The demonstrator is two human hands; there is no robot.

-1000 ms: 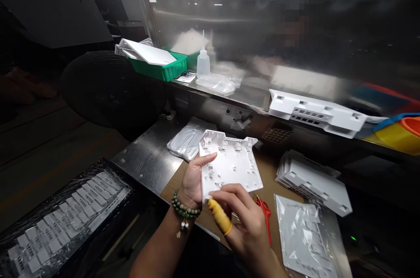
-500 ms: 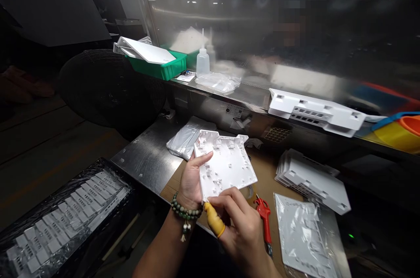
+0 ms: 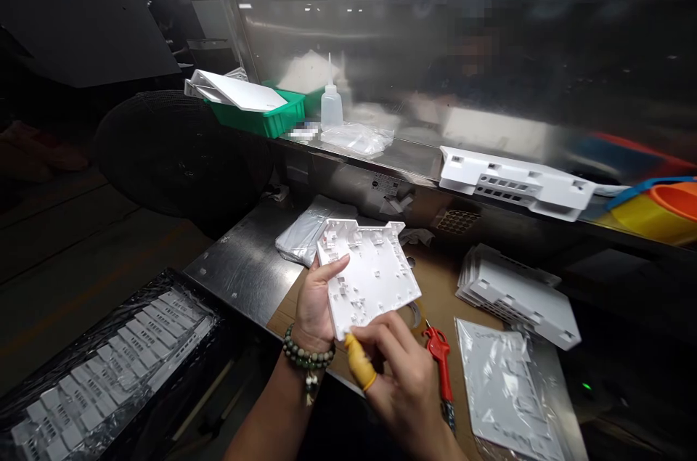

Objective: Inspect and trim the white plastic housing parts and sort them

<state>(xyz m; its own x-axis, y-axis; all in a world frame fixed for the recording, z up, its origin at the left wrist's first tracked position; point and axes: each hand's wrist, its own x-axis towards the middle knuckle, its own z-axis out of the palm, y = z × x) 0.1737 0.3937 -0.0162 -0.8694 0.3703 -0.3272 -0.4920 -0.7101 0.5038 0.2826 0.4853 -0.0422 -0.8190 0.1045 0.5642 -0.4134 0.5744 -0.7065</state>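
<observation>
While the left hand (image 3: 314, 307) grips the white panel (image 3: 375, 281) by its left edge, above the worktop (image 3: 234, 261), the right hand (image 3: 400, 372) pinches the panel's near corner, and a red tool (image 3: 441, 361) lies just to the right of that hand.

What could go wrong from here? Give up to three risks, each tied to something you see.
1. The left hand grips the panel by one side, so it might tip if the right hand presses hard at the near corner.
2. The red tool lies close beside the right hand, which could knock it.
3. The white cover sits near the front edge of the shelf, so a bump might send it down.
</observation>
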